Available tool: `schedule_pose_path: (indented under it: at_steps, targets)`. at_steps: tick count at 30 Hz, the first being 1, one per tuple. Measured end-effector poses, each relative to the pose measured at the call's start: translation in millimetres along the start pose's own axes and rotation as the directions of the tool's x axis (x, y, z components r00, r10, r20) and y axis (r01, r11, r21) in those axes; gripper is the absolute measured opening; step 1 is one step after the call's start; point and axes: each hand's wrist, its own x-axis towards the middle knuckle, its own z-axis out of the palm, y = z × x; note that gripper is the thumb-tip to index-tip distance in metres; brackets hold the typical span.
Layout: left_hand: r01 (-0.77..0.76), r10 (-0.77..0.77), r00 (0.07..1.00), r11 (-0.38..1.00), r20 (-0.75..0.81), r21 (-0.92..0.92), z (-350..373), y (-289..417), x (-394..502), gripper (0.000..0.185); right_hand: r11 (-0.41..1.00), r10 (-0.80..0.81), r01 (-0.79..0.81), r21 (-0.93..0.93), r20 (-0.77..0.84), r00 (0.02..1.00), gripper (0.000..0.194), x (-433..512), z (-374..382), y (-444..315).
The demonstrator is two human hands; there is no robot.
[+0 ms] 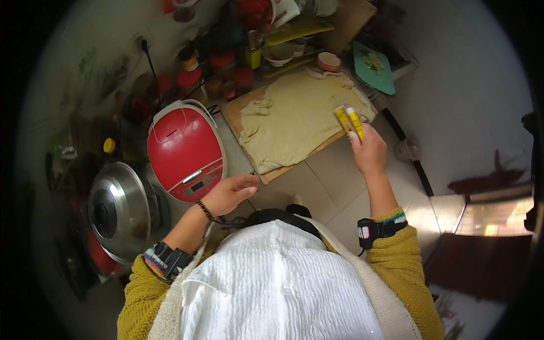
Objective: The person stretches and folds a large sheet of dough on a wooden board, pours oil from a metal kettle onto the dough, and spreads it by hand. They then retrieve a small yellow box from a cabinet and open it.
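A wide sheet of rolled-out dough covers most of a wooden board, its edges bunched in folds at several places. Over the dough's right edge, my right hand grips a small yellow packet with a white tip; its contents cannot be made out. My left hand holds nothing, its fingers a little apart, near the board's lower left corner and beside the red rice cooker. Whether it touches the cooker is not plain.
A lidded steel pot stands at the left. Behind the board are red-lidded jars, a white bowl and a red and white small bowl. Chopped greens lie on a teal cutting board at the back right.
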Motion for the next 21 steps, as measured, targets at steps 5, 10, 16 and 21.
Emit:
schedule_pose_path:
  at_steps: [5,10,16,21]
  targets:
    - [0.033,-0.049,0.979,0.996,-0.196,-0.087,7,-11,-19,0.038,0.985,-0.151,0.156,-0.073,0.066,0.986,0.025,66,30,28]
    - [0.096,-0.254,0.874,0.926,-0.415,-0.364,36,-14,-39,0.04,0.906,-0.421,0.422,0.028,0.163,0.892,0.023,127,52,46]
    - [0.016,-0.303,0.729,0.904,-0.613,-0.428,80,-16,-32,0.039,0.82,-0.565,0.569,0.051,0.223,0.794,0.022,178,62,49]
    - [0.026,-0.329,0.683,0.903,-0.652,-0.428,107,-13,-22,0.037,0.79,-0.611,0.591,0.162,0.125,0.782,0.027,198,64,50]
